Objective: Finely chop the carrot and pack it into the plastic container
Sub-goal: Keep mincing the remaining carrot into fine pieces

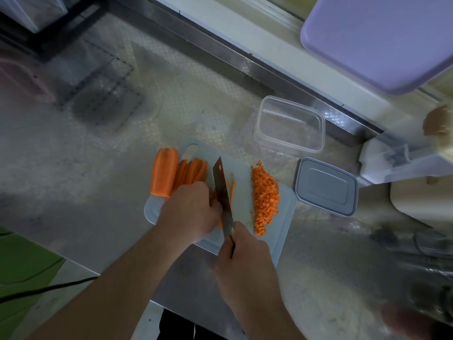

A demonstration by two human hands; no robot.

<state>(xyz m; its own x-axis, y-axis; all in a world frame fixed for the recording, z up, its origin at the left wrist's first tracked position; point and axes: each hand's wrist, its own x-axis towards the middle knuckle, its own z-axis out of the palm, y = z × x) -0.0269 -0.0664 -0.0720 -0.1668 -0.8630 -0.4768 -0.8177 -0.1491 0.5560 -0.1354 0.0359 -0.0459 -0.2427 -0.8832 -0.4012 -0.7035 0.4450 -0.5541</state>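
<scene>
Pale cutting board (pixel 282 207): lying on the patterned metal counter (pixel 171 106), carrying all the carrot and both hands.
Left hand (pixel 193 209): curling its fingers down over a bunch of carrot strips (pixel 193 173), gripping them against the board just left of the blade.
Right hand (pixel 245 256): clenching round the knife handle at the near edge of the board, forefinger and thumb lying along the base of the blade.
Knife (pixel 221 192): standing on edge, pointing away toward the far side, pressing against the left-hand knuckles; cutting edge hidden among the strips.
Carrot chunk (pixel 164 174): resting uncut at the far left edge of the board, touching the strips beside it.
Chopped carrot (pixel 264 195): piling in a long heap on the right part of the board, well apart from the blade, a few loose bits scattering around it.
Plastic container (pixel 290 123): sitting open on the counter beyond the far right corner of the board, holding no carrot.
Grey lid (pixel 327 190): lying flat on the counter just right of the board, near the container.
Lilac tray (pixel 382 38): leaning at the far right above the ledge.
</scene>
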